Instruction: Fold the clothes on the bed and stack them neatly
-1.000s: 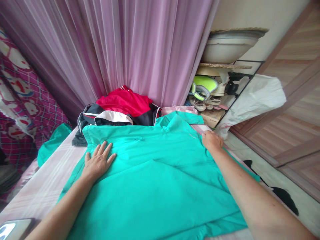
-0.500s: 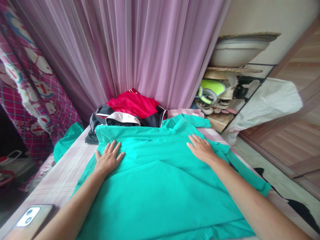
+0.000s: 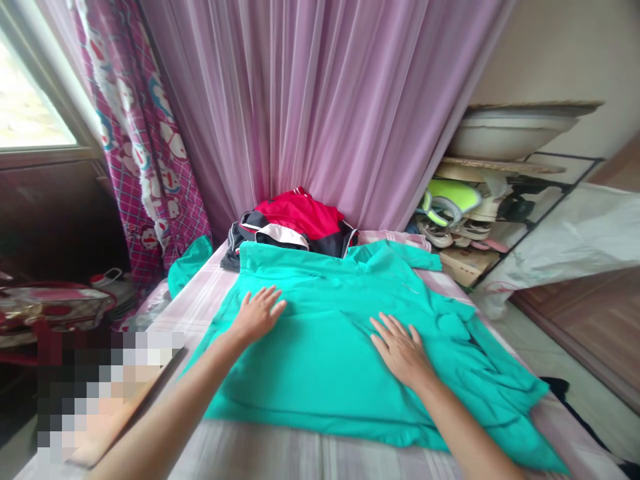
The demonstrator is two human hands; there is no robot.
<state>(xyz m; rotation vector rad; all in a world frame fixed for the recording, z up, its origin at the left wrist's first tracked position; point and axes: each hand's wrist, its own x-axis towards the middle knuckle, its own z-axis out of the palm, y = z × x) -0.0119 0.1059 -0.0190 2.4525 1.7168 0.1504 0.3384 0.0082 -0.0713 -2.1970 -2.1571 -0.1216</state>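
A teal-green shirt lies spread over the table, wrinkled at its right side, with a sleeve stretching out at the back right. My left hand rests palm down on the shirt's left part, fingers spread. On the right-middle of the cloth lies my right hand, flat as well, its fingers apart. Neither hand grips anything. Behind the shirt's far edge sits a heap of red and dark clothing with white trim.
A pink checked cloth covers the table. At the lower left is a pixelated phone. Purple curtains hang behind. To the right stands a rack with shoes and a large basin. Another green cloth hangs at the left edge.
My hands have slid nearer to me over the shirt, the right one more. The shirt's near hem now shows on the table, with more folds at the right. The view has turned left.
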